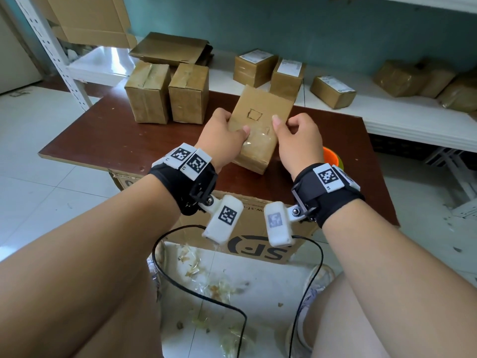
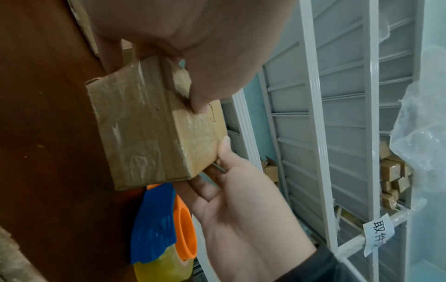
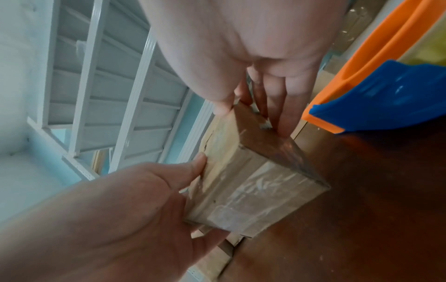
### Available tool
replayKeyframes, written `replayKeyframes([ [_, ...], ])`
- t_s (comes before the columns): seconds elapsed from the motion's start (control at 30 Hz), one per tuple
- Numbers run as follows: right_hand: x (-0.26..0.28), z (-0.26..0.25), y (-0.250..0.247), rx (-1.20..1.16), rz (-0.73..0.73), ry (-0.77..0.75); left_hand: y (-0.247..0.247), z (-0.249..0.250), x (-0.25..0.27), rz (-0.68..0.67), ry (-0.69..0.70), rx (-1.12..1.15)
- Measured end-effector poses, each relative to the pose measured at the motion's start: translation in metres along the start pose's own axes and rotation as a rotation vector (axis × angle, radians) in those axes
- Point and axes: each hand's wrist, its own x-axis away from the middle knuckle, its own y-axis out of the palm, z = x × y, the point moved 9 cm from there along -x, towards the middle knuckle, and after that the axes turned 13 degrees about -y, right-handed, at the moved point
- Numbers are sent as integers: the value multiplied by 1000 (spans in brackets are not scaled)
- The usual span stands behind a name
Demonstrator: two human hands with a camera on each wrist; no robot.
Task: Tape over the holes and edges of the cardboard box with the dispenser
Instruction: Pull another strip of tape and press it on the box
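Note:
A small cardboard box (image 1: 260,125) is held tilted above the brown table (image 1: 108,135), its near half covered in clear tape and a square cut hole (image 1: 253,115) on its bare upper face. My left hand (image 1: 227,135) grips its left side, thumb on top. My right hand (image 1: 296,135) grips its right side, thumb on the top face. The left wrist view shows the box's (image 2: 149,126) taped end, the right wrist view its (image 3: 251,183) taped corner. The orange and blue tape dispenser (image 2: 166,227) lies on the table right of the box, mostly hidden behind my right wrist in the head view (image 1: 331,157).
Two taped boxes (image 1: 167,93) stand at the table's back left. Several labelled parcels (image 1: 291,73) sit on the white shelf (image 1: 387,117) behind. A large printed carton (image 1: 258,244) sits under the table, with tape scraps on the floor. A metal rack post (image 1: 51,47) rises at left.

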Motion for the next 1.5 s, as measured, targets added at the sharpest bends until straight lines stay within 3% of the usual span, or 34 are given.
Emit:
replayKeyframes([
  [0.33,12,-36,-17,-254,69,-172,-7,2,19,40,4,261],
  [0.63,17,-28,-22,-562,205,-5,5,11,24,8,119,265],
  [0.8,15,-19,-5,-896,123,157,13,10,22,-35,96,344],
  [0.9,12,-11,-8,-989,163,207,10,15,21,-22,115,347],
  [1.0,12,-9,-9,-980,225,190,10,17,21,-46,117,380],
  [1.17,11,-26,-2,-907,138,68,7,18,22,-84,96,546],
  [1.33,3,-19,-14,-1004,194,141,2,16,16,-126,39,637],
  [1.4,1,-28,-16,-929,114,79,5,14,17,-155,24,651],
  [1.5,2,-29,-19,-615,90,-27,9,14,23,-158,71,629],
])
